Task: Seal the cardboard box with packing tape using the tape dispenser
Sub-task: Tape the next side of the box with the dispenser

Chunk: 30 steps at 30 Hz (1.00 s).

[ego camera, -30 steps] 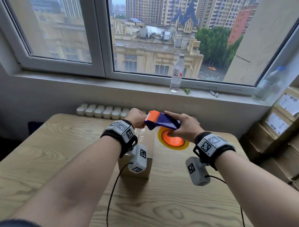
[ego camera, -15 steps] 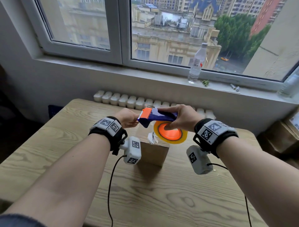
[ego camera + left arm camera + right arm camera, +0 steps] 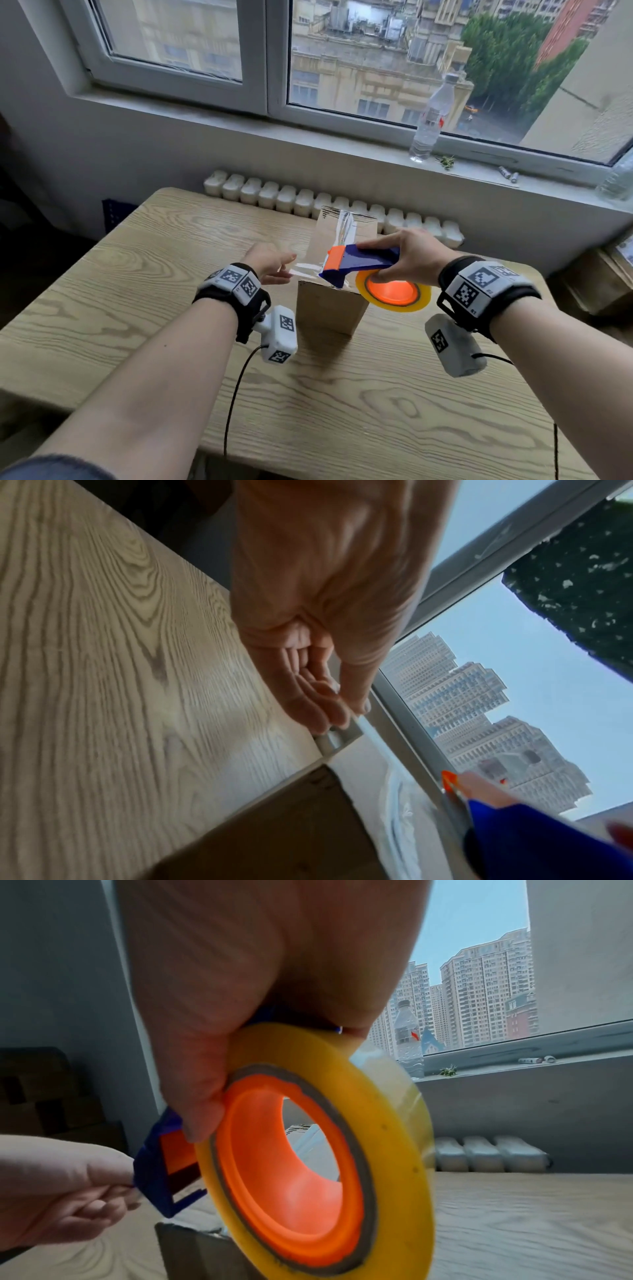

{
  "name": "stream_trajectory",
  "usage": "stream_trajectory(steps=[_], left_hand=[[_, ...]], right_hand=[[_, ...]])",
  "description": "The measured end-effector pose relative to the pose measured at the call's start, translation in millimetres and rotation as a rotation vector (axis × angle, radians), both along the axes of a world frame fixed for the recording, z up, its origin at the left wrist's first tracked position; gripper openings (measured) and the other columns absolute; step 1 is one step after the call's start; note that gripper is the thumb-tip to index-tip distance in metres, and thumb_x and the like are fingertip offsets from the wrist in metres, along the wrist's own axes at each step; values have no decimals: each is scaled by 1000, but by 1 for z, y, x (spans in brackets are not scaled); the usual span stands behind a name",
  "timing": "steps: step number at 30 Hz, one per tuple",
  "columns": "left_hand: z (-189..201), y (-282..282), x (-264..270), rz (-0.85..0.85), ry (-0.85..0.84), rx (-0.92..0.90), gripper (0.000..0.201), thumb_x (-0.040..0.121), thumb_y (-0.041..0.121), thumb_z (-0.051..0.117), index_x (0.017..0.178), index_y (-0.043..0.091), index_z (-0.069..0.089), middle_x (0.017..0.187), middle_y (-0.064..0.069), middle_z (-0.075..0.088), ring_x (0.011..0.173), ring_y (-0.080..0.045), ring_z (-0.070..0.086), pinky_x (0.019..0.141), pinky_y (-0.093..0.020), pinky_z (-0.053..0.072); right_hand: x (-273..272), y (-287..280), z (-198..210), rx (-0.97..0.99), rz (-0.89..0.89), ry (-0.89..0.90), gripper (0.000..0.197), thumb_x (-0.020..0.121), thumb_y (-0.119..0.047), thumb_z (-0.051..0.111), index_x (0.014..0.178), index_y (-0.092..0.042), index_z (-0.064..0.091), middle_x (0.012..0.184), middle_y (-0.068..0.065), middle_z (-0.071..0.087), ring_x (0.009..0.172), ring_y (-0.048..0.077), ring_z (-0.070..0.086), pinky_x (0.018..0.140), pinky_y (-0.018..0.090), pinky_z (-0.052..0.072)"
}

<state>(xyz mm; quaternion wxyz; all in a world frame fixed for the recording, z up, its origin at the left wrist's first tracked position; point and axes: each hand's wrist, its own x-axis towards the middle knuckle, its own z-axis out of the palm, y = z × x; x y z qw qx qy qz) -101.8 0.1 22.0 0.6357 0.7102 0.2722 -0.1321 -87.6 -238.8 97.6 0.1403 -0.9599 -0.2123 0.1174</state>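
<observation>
A room in a high-rise apartment or small office used for packing: a wood-grain desk under a wide window (city towers outside), labelled cardboard cartons stacked right of the desk.

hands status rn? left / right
Left hand: pinching the free end of the clear tape.
Right hand: gripping the tape dispenser over the cardboard box.

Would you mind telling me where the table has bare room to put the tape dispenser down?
Bare wood lies left of the cardboard box, out to the table edge, and in front of it, between the forearms. It is crowded over the box, where the right hand holds the tape dispenser and the left hand pinches the tape.
</observation>
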Motion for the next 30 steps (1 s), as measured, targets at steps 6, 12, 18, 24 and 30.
stream_trajectory(steps=[6, 12, 18, 24, 30], left_hand=[[-18, 7, -4, -1, 12, 87, 28, 91, 23, 63, 70, 9, 51, 71, -6, 49, 61, -14, 51, 56, -27, 52], [-25, 12, -5, -25, 37, 140, 30, 90, 30, 64, 75, 6, 52, 79, -8, 53, 81, -20, 54, 66, -29, 53], [-25, 11, -3, -56, 30, 144, 47, 89, 31, 64, 118, -5, 56, 106, -16, 56, 95, -21, 54, 66, -28, 52], [-29, 7, -1, -71, 28, 151, 46, 91, 30, 62, 118, -6, 56, 105, -16, 56, 96, -22, 54, 68, -30, 53], [-37, 3, -2, -96, 49, 153, 41, 94, 32, 56, 116, -3, 55, 104, -13, 52, 94, -21, 52, 65, -30, 52]], right_hand=[[-5, 16, -2, -45, 34, 13, 55, 72, -31, 75, 122, -50, 58, 92, -14, 64, 96, 14, 58, 86, 32, 50], [-2, 25, -7, -93, 23, 9, 58, 68, -35, 77, 122, -48, 59, 111, -9, 69, 103, 15, 58, 91, 35, 51], [1, 25, -6, -103, 3, 30, 59, 70, -34, 77, 124, -48, 57, 108, -10, 66, 102, 14, 55, 86, 29, 48], [0, 24, -7, -117, 8, 30, 58, 71, -31, 77, 124, -46, 59, 109, -9, 68, 99, 14, 57, 83, 28, 48], [5, 29, -7, -165, -5, 44, 60, 67, -34, 77, 122, -49, 58, 111, -9, 69, 101, 15, 59, 88, 35, 52]])
